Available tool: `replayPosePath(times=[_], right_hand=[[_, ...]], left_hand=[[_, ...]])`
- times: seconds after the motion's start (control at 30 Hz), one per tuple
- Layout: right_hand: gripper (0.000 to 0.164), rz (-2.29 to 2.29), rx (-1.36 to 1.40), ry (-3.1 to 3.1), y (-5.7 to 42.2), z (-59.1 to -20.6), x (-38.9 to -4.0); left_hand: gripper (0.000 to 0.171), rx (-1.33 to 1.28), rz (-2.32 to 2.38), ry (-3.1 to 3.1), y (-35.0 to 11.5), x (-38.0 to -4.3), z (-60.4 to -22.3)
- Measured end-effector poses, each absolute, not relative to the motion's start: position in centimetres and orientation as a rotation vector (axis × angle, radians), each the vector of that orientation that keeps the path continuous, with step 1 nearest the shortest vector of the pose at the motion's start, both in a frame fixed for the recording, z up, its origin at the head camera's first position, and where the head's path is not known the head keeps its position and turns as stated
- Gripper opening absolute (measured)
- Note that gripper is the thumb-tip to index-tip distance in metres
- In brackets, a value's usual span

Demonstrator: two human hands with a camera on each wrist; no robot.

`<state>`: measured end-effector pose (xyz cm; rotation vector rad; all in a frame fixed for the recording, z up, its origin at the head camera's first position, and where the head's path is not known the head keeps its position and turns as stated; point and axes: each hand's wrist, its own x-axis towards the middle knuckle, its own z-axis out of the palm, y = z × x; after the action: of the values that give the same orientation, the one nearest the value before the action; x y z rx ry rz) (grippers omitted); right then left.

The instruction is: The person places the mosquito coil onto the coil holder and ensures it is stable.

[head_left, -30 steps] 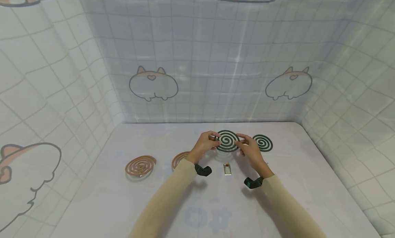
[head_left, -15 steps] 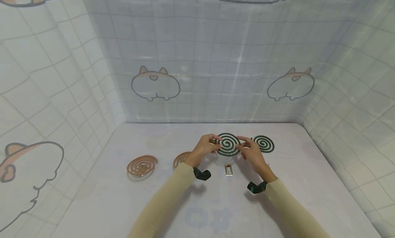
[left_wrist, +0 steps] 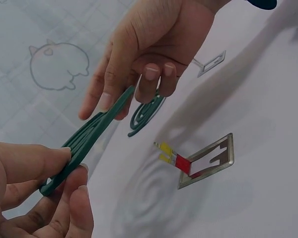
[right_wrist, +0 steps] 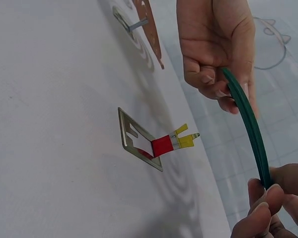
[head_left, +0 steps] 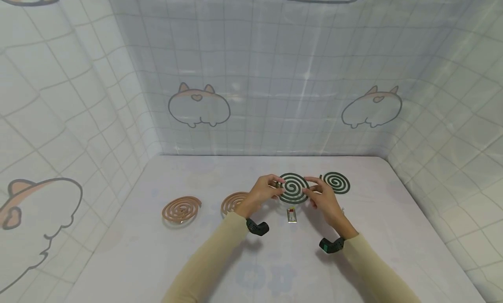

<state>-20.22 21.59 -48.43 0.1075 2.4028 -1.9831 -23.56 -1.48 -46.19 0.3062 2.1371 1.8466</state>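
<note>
Both hands on one green coil (head_left: 292, 188), held up off the table (head_left: 118, 250), tilted, pinched at opposite edges. Left hand (head_left: 260, 194): grip clamped on the coil's left edge, thumb and fingers on either side. Right hand (head_left: 326, 201): grip clamped on the right edge, same way; two of its fingers are curled clear of the coil in the left wrist view.

Metal stand (right_wrist: 161, 146) on the table under/in front of the coil, apart from it; red-and-yellow tab sticks up from the frame. Coil's shadow on the table just beside the stand. Another stand (left_wrist: 212, 64) past the right hand.

Second green coil (head_left: 335, 183) just right of the right hand. Brown coil (head_left: 232, 201) partly behind the left arm; another brown coil (head_left: 181, 210) farther left. Beige sleeves (head_left: 212, 259), black wristbands (head_left: 257, 227). Gridded cloth (head_left: 275, 135) with cartoon animals behind.
</note>
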Motion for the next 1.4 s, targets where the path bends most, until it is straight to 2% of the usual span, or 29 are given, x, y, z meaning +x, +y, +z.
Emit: replayPosePath(times=[1.4], right_hand=[[0.041,-1.963,0.114,2.362,22.6,-48.5,-16.4]], left_hand=[[0.029,0.350,1.818,2.080,-1.8,-19.4,-47.0]])
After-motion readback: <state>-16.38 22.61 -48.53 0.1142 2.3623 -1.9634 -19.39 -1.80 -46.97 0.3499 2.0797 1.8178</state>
